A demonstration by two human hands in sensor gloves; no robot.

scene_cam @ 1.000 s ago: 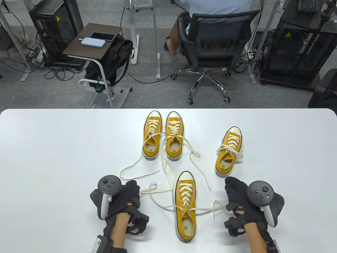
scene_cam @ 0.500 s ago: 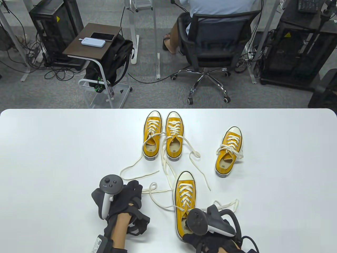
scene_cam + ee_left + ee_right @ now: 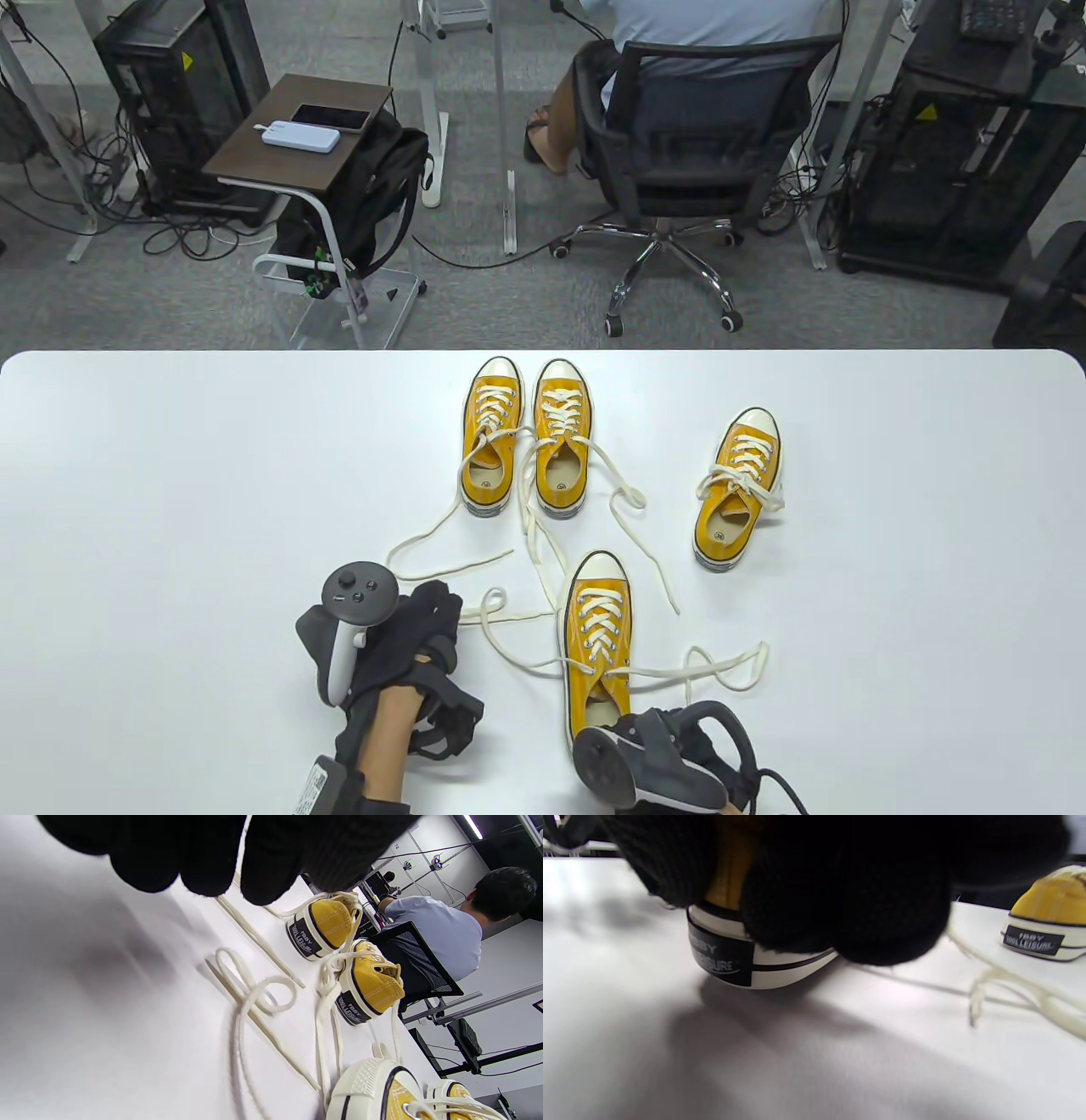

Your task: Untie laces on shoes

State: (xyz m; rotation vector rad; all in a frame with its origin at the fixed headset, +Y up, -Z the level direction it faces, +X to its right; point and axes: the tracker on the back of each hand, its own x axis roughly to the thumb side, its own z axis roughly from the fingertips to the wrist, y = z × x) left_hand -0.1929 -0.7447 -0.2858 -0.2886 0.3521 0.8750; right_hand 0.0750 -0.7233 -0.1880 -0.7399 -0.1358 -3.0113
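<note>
The near yellow shoe (image 3: 596,645) stands toe away from me, its laces undone: one lace end (image 3: 723,666) lies looped to its right, the other (image 3: 501,632) to its left. My right hand (image 3: 632,743) is behind the shoe, and in the right wrist view its fingers (image 3: 806,899) grip the heel (image 3: 729,955). My left hand (image 3: 437,607) rests on the table left of the shoe, fingers (image 3: 199,866) loose and holding nothing, with the lace end (image 3: 254,997) just beyond them. The shoe at the right (image 3: 736,488) has a tied bow.
Two more yellow shoes (image 3: 490,437) (image 3: 562,441) stand side by side at the back, and their long loose laces (image 3: 543,552) trail toward the near shoe. The white table (image 3: 170,509) ends at its far edge, with an office chair (image 3: 687,170) beyond.
My right hand has let go of the right lace and moved from the shoe's right side to its heel. The lace now lies on the table. The left hand has barely moved.
</note>
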